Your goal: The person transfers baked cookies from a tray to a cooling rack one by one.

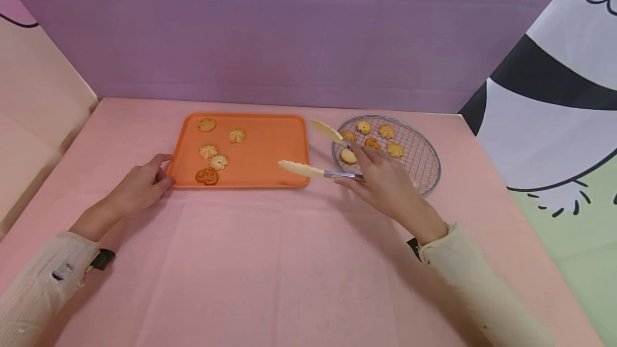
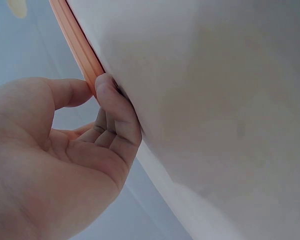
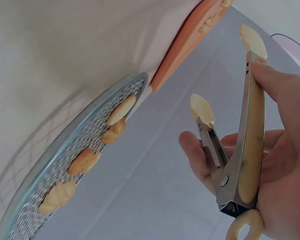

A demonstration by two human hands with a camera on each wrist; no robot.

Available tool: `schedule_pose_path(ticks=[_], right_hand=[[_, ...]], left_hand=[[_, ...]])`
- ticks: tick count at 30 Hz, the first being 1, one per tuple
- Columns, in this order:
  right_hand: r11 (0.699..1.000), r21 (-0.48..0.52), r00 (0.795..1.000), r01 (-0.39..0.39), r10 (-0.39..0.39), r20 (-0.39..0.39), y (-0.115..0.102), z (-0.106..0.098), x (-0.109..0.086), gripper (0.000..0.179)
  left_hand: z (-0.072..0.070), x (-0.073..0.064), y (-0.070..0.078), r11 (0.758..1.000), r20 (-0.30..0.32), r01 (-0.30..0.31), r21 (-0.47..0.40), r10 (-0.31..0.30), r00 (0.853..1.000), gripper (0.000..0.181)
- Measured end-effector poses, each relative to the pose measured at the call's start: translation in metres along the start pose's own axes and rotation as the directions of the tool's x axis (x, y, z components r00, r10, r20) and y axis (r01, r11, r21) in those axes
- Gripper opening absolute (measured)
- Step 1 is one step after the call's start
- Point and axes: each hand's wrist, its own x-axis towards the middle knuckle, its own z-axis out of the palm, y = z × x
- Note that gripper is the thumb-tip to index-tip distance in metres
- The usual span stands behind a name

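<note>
At the left edge of the orange tray [image 1: 270,149], my left hand [image 1: 143,185] pinches the rim. In the left wrist view, the thumb [image 2: 72,93] and a curled forefinger [image 2: 117,102] meet at that rim. My right hand [image 1: 385,183] grips a pair of tongs [image 3: 245,150] with cream-coloured tips. The arms of the tongs are spread apart with nothing between them, over the gap between the tray and a round wire rack [image 1: 424,162]. Several cookies lie on the tray's left half, including a pretzel-shaped one [image 1: 207,177]. More cookies [image 1: 386,131] sit on the rack, partly hidden by my right hand.
A pink cloth [image 1: 289,272] covers the table. Behind it rises a purple wall [image 1: 279,36]. A panel with a cartoon drawing [image 1: 554,138] stands along the right side, and a pale panel [image 1: 38,100] is on the left.
</note>
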Motion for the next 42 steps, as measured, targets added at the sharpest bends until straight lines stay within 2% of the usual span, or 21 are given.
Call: schedule_pose_path(ticks=[7, 14, 18, 23, 30, 34, 42], right_hand=[[0.999, 0.043, 0.998, -0.02, 0.017, 0.056, -0.009, 0.008, 0.014, 0.077], [0.997, 0.077, 0.998, 0.008, -0.012, 0.056, -0.015, 0.017, 0.027, 0.07], [0.995, 0.103, 0.996, -0.016, 0.006, 0.094, -0.019, 0.02, 0.034, 0.077], [0.995, 0.098, 0.985, -0.028, 0.011, 0.172, -0.024, 0.025, 0.046, 0.074], [0.984, 0.17, 0.968, -0.042, -0.002, 0.252, -0.025, 0.028, 0.057, 0.063], [0.982, 0.182, 0.956, -0.057, 0.001, 0.295, -0.026, 0.029, 0.061, 0.063], [0.984, 0.174, 0.958, -0.048, -0.004, 0.286, -0.028, 0.039, 0.071, 0.066]], left_hand=[[0.0, 0.0, 0.0, 1.0, -0.008, -0.006, -0.001, 0.006, 1.0, 0.05], [0.0, 0.002, -0.001, 1.0, -0.002, 0.002, -0.001, -0.002, 1.0, 0.051], [-0.001, 0.002, 0.001, 1.0, -0.008, -0.002, 0.006, 0.002, 1.0, 0.05], [-0.001, 0.002, 0.001, 1.0, 0.0, 0.019, 0.007, -0.019, 1.0, 0.051], [0.0, 0.002, 0.0, 1.0, 0.003, 0.026, 0.004, -0.026, 1.0, 0.052], [-0.001, 0.002, 0.001, 1.0, 0.002, 0.025, 0.009, -0.025, 1.0, 0.051], [-0.001, 0.001, 0.002, 1.0, 0.003, 0.025, 0.007, -0.025, 1.0, 0.052]])
